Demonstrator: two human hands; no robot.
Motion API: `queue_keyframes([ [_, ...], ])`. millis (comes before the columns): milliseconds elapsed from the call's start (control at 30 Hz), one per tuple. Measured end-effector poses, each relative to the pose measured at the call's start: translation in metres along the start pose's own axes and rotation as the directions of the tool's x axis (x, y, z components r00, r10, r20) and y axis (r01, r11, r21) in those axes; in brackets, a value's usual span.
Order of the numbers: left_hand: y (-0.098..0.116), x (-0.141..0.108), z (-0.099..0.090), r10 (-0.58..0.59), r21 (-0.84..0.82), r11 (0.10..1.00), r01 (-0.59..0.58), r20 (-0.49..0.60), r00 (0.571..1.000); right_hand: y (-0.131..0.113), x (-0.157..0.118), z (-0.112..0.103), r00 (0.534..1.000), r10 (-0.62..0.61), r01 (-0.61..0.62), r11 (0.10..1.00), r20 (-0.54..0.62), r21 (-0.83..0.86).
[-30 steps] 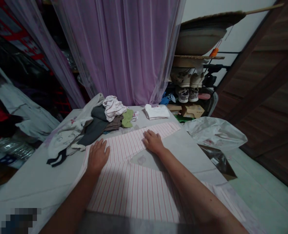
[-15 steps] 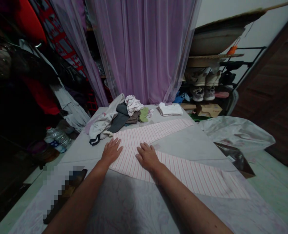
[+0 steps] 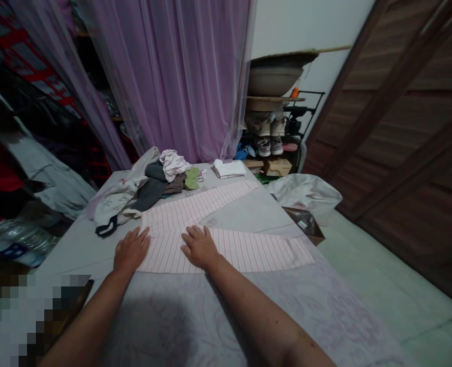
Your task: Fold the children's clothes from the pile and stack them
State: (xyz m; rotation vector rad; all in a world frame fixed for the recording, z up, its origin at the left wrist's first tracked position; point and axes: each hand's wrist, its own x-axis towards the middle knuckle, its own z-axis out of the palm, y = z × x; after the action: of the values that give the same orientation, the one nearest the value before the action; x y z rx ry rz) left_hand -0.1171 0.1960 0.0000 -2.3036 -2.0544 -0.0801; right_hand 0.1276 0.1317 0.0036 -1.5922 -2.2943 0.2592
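Pink-and-white striped trousers (image 3: 245,251) lie flat on a grey-lilac bedsheet (image 3: 256,214), their two legs spread in a V. My right hand (image 3: 200,247) rests palm-down on the garment, fingers apart. My left hand (image 3: 131,250) lies flat at the garment's left edge, also holding nothing. Just beyond it is a heap of mixed clothes (image 3: 151,189), including a green cloth (image 3: 192,178). A folded white cloth (image 3: 229,168) sits at the far end of the bed.
A crumpled plastic bag (image 3: 305,194) and a brown packet (image 3: 304,223) lie beyond the bed's right edge, above a pale floor (image 3: 382,290). A shoe rack (image 3: 272,135) stands behind them. A lilac curtain (image 3: 160,76) hangs ahead, and a plastic bottle (image 3: 19,244) lies left.
The near trouser leg has swung from pointing toward me to lying out to the right, flat on the sheet. My hands have drawn closer to me, and the view has shifted.
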Motion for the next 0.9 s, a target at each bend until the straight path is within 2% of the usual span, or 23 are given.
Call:
queue_keyframes([
  [133,0.006,0.000,-0.001,-0.048,-0.009,0.999,0.048,0.013,0.999,0.003,0.000,-0.001,1.000,0.006,-0.006,1.000,-0.019,-0.008],
  [233,0.012,-0.010,-0.001,-0.096,-0.008,0.995,0.096,0.032,0.995,0.002,-0.002,-0.003,1.000,0.007,-0.007,1.000,-0.023,-0.003],
  [400,0.012,-0.026,0.002,-0.122,0.013,0.992,0.122,0.020,0.992,0.003,-0.010,-0.004,0.996,0.022,-0.021,1.000,-0.092,0.015],
  [500,0.013,-0.027,0.001,-0.145,0.011,0.989,0.144,0.032,0.989,0.010,-0.018,-0.007,0.997,0.019,-0.019,1.000,-0.070,0.015],
  [633,0.020,-0.032,-0.004,-0.180,0.033,0.983,0.179,0.038,0.983,0.020,-0.035,-0.016,1.000,0.007,-0.007,1.000,-0.023,0.023],
  [700,0.021,-0.038,-0.004,-0.188,0.039,0.982,0.186,0.055,0.981,0.026,-0.047,-0.019,0.999,0.044,-0.044,0.999,-0.022,0.029],
  [900,0.013,-0.054,-0.001,-0.179,0.007,0.984,0.179,0.111,0.978,0.048,-0.084,-0.023,0.997,0.065,-0.064,0.998,-0.033,0.013],
])
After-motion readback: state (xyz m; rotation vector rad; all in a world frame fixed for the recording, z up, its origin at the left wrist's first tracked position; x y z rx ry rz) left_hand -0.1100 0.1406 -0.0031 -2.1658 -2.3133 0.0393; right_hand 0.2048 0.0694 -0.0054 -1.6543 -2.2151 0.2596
